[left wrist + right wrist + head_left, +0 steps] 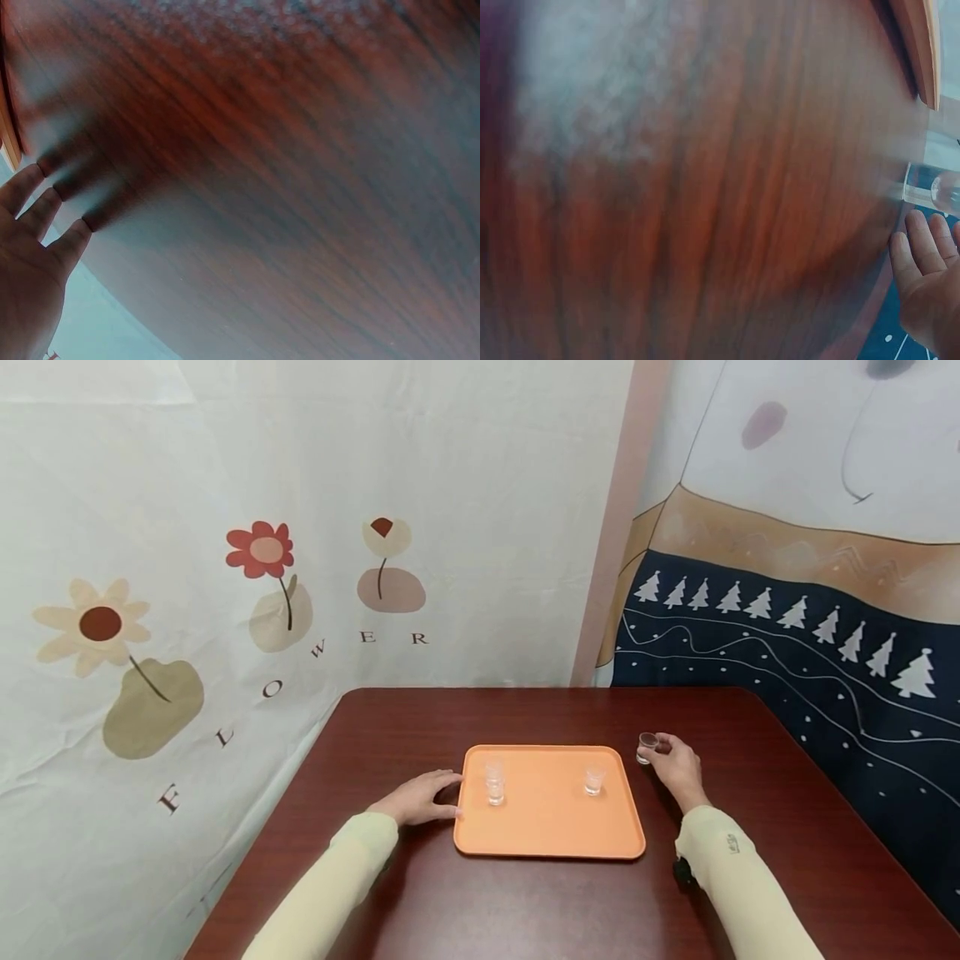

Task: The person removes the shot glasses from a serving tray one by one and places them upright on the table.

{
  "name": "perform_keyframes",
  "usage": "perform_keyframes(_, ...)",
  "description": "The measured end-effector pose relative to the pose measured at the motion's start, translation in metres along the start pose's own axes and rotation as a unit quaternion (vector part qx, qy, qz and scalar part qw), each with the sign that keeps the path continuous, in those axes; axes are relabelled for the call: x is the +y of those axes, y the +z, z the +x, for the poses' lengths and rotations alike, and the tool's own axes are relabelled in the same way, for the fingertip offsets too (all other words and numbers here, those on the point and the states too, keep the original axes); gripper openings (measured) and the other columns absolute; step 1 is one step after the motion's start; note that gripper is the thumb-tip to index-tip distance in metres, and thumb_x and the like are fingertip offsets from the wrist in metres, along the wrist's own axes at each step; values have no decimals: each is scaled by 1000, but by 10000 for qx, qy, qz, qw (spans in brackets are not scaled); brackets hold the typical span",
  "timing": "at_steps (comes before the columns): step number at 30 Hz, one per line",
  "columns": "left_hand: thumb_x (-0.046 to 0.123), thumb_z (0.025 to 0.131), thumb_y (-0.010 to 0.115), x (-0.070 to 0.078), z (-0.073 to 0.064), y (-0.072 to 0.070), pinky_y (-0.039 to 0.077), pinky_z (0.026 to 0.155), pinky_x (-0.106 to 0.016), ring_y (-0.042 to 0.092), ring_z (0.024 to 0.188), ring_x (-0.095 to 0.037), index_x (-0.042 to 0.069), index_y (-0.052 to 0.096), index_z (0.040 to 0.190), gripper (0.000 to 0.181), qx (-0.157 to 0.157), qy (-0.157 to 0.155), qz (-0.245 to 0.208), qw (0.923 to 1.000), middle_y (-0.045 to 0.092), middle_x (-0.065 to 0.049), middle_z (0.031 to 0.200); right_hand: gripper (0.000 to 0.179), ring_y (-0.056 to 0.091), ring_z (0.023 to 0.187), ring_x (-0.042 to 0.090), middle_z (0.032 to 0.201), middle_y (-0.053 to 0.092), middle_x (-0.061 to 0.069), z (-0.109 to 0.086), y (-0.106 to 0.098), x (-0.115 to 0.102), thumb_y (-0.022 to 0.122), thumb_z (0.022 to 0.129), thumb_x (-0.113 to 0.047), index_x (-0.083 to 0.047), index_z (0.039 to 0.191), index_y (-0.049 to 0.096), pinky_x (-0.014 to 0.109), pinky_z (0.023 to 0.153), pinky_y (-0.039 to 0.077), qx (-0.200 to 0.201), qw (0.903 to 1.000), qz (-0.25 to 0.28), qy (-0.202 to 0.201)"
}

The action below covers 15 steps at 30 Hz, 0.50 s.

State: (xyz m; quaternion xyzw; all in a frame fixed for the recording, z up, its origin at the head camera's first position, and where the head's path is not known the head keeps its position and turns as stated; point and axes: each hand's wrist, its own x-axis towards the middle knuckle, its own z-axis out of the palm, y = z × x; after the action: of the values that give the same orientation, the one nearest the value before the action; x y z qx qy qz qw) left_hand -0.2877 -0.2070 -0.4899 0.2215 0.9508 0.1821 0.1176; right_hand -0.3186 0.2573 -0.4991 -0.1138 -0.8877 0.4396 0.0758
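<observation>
Clear cup [642,749]: at the fingertips of the right hand [677,768], on the side facing the left hand [420,797]; it is outside the tray [551,839], just beyond the far corner nearest the right hand.
Right hand: pinching the clear cup between thumb and fingers; we cannot tell whether its base meets the worktop [555,902].
Left hand: thumb and fingers spread apart, tips at the tray edge beside them; we cannot tell how firmly they press.
Cup handling: we judge it light, stiff and slippery-smooth, fragile if glass, though we cannot tell glass from hard plastic.
Cup hold: we would take the side wall below the rim, thumb opposite fingers, with gentle pressure.
Tray handling: probably stiff and fairly light; we would grip the raised rim and keep it level, since loose cups could slide or tip.
Cups on tray: 2 cups [496,795] nearer the left hand, close together, perhaps touching; 1 more cup [593,782] nearer the right hand.
Head view: here alone we see every cup and both hands together.
Left wrist view: we get 3 separated fingertips and their shadows, a sliver of tray, no cup.
Right wrist view: we see the held cup from the palm side, cut off by the frame.
</observation>
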Motion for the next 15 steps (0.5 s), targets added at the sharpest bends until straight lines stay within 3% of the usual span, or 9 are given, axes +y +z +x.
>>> perform_keyframes(15,51,87,72,-1,0,2,33,112,-50,39,140,-33,17,51,145,70,31,53,88,9999,44,-16,151,71,54,126,39,140,49,28,-4,-15,1,66,96,-35,4,149,38,50,99,47,-32,9988,453,-159)
